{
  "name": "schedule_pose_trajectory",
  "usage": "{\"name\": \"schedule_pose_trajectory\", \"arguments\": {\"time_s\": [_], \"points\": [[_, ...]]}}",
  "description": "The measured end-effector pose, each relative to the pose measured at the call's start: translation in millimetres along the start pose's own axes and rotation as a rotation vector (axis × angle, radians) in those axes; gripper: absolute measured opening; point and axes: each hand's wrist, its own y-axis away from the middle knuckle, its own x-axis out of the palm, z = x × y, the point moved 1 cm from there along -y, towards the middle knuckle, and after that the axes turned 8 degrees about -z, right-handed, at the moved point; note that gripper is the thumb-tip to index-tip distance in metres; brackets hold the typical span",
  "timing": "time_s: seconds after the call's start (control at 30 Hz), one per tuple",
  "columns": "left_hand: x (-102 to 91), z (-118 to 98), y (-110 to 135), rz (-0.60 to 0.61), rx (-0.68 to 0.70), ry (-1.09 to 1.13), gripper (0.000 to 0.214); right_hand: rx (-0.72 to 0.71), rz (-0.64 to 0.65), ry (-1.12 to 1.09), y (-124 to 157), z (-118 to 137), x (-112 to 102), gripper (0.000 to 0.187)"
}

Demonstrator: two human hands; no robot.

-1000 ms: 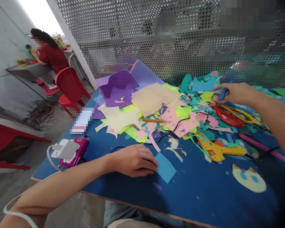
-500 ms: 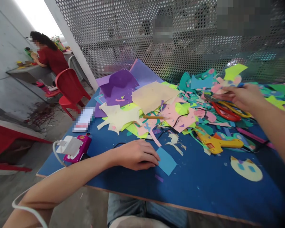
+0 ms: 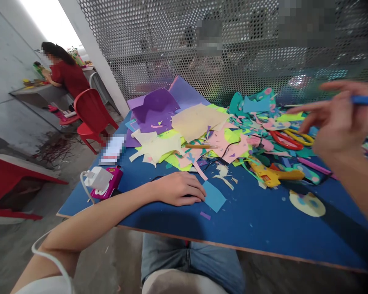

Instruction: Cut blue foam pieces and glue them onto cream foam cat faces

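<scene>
My left hand (image 3: pixel 180 190) lies loosely curled on the table (image 3: pixel 248 230), gripping nothing, fingertips against the blue card's (image 3: pixel 215 197) left edge, probably to steady it; my right hand (image 3: pixel 340 122) hovers by the scraps (image 3: pixel 199 122), pen (image 3: pixel 367 100) tucked in, seemingly to free the outstretched fingers.

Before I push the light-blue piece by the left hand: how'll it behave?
The light-blue piece looks thin and flat, so probably light and apt to slide, not roll. Likely floppy, if it matches the curled purple sheet. The left hand sits at one edge, so pushing there might pivot it.
</scene>
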Motion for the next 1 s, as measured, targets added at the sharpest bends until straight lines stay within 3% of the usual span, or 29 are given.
{"name": "schedule_pose_trajectory", "arguments": {"time_s": [0.03,0.17,0.33,0.5,0.83,1.0], "points": [[0.1,0,0,0.002,0.005,-0.008,0.030,0.033,0.066,-0.088,18,15,5,0.038],[0.2,-1,2,0.011,0.045,-0.068,0.030,0.222,0.542,-0.314,94,52,27,0.038],[-0.9,-3,2,0.029,0.054,-0.107,0.029,0.395,0.818,-0.460,141,51,45,0.036],[-2.9,-4,0,0.081,0.026,-0.083,0.033,0.506,0.842,-0.595,150,38,50,0.022],[-3.9,-5,3,0.041,0.043,-0.064,0.029,0.318,0.970,-0.455,145,35,58,0.025],[-2.7,-3,3,0.030,0.038,-0.046,0.029,0.344,0.983,-0.460,144,37,56,0.028]]}}
